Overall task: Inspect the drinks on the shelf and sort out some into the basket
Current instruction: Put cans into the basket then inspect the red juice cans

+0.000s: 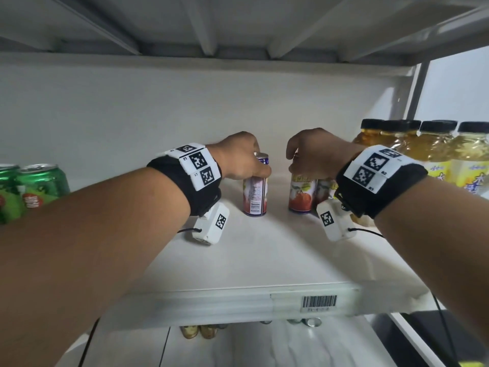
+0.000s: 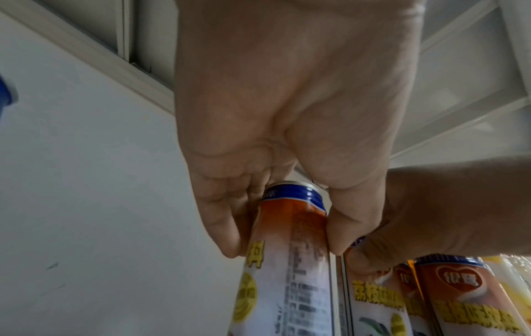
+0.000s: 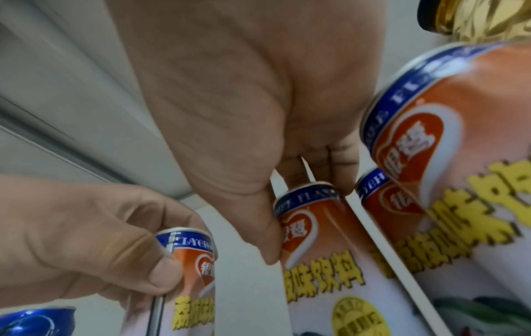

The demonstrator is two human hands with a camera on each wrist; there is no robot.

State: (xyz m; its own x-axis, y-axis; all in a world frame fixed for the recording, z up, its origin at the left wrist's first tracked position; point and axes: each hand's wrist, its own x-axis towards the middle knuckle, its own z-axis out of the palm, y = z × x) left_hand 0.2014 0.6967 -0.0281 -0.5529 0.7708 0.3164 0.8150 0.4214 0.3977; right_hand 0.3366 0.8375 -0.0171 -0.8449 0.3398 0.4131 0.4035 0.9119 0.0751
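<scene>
Drinks are seen standing on a white shelf (image 1: pixel 238 260), whose near edge carries a barcode label (image 1: pixel 319 301). Below that edge, on a lower level, a few gold and silver can tops (image 1: pixel 201 330) are partly visible. On both forearms, black wristbands with white coded tiles are worn, a white camera box hanging under each.

Further in, at mid-depth, a slim lychee can (image 1: pixel 255 185) with a blue rim is held upright on the shelf by the left hand (image 1: pixel 239 157); its top is gripped from above, the thumb on one side and the fingers (image 2: pixel 221 218) curled down the other. Its printed text and barcode face the near side. Just to its right, apart from it, a second can of the same kind (image 1: pixel 301 193) is gripped at the top by the right hand (image 1: pixel 315 154), the thumb (image 3: pixel 267 227) pressed against its side and the fingers curled over the rim. A third such can (image 1: pixel 324 193) stands touching or just beside it on the right, largely hidden by the right wrist; in the right wrist view more of these cans are seen close behind.

At the left edge, green cans (image 1: pixel 39 186) are stood together. At the far right, a row of yellow drink bottles (image 1: pixel 434 152) with black caps is lined up. Behind everything the white back wall (image 1: pixel 132 107) is seen, and overhead the ribbed underside of the next shelf (image 1: pixel 238 22).
</scene>
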